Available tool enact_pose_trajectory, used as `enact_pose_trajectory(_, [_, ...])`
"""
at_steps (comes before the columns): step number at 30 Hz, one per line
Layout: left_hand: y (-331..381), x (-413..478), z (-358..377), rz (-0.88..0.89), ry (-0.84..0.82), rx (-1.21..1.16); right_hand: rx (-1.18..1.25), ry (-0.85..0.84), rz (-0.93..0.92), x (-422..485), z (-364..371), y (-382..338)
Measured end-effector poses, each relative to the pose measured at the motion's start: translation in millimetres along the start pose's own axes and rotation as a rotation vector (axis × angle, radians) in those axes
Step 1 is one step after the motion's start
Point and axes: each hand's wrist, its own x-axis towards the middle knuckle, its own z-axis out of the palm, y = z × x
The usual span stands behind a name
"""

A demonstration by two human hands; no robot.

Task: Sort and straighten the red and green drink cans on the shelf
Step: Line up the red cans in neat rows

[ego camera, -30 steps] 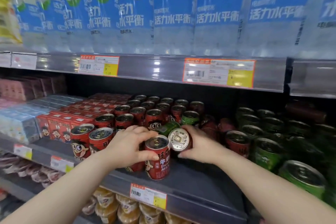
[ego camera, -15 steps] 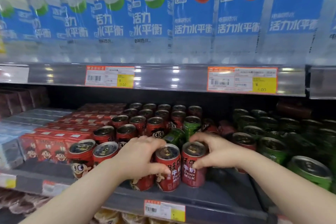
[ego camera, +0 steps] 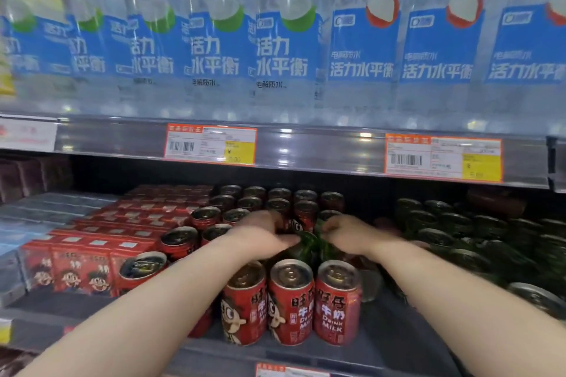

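Now left hand [ego camera: 260, 237], right hand [ego camera: 349, 232] off red cans [ego camera: 291, 300] — at green can [ego camera: 307, 243]; fingers [ego camera: 286, 241] blurred, grip unclear.

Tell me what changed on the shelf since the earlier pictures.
Both hands let go of the two upright red metal drink cans at the front and moved back: left hand and right hand now meet at a green metal can among the red ones; blur hides any grip. Red cartons and clear water bottles stayed put.
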Motion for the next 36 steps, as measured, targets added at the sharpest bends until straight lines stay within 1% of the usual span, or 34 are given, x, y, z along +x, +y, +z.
enact_pose_trajectory(4, [9.7, 28.1, 13.2, -0.081, -0.114, 0.044, 0.048, -0.012, -0.018, 23.3, 17.6, 2.9])
enact_pose_trajectory(8, [16.7, 35.4, 21.0, -0.078, -0.24, 0.033, -0.002, -0.057, -0.02, 35.4, 24.8, 6.1])
enact_pose_trajectory(13, [19.0, 38.2, 24.5, -0.106, -0.246, 0.013, 0.032, -0.061, -0.009, 37.9, 21.7, 11.3])
enact_pose_trajectory(15, [10.5, 40.7, 27.5, -0.131, -0.214, -0.06, 0.072, -0.05, -0.017, 37.3, 21.3, 12.6])
enact_pose_trajectory(17, [3.6, 39.5, 26.7, -0.15, -0.148, -0.158, 0.12, -0.03, -0.035, 33.7, 20.3, 11.1])
enact_pose_trajectory(19, [-1.3, 36.9, 21.0, -0.154, -0.102, -0.284, 0.207, -0.015, -0.053, 28.5, 20.1, 8.3])
enact_pose_trajectory(22, [-3.9, 26.9, 6.0, -0.177, -0.111, -0.572, 0.499, -0.045, -0.002, 15.8, 16.0, -0.6])
enact_pose_trajectory(24, [-1.9, 15.6, -2.4, -0.146, -0.084, -0.709, 0.699, -0.09, 0.046, 6.9, 8.2, -8.0])
enact_pose_trajectory(25, [0.7, 9.5, -5.2, -0.13, -0.063, -0.752, 0.76, -0.094, 0.03, 5.4, 4.0, -9.7])
enact_pose_trajectory(27, [7.7, -1.6, -7.1, -0.085, -0.038, -0.77, 0.791, -0.059, -0.017, 0.2, -5.5, -11.6])
enact_pose_trajectory(28, [13.2, -7.5, -8.0, -0.047, -0.043, -0.766, 0.765, -0.022, -0.026, -4.2, -10.9, -11.6])
enact_pose_trajectory(30, [26.8, -18.6, -9.5, 0.04, -0.084, -0.694, 0.62, 0.067, -0.027, -20.6, -24.3, -10.8])
enact_pose_trajectory(32, [39.2, -27.0, -8.4, 0.11, -0.087, -0.505, 0.396, 0.163, -0.035, -42.0, -41.9, -5.9])
enact_pose_trajectory(34, [46.4, -33.4, -3.5, 0.19, -0.083, -0.3, 0.197, 0.176, -0.049, -62.5, -58.8, 6.6])
enact_pose_trajectory(36, [50.2, -36.3, 4.8, 0.272, -0.143, -0.199, 0.04, 0.152, -0.026, -79.6, -67.4, 19.4])
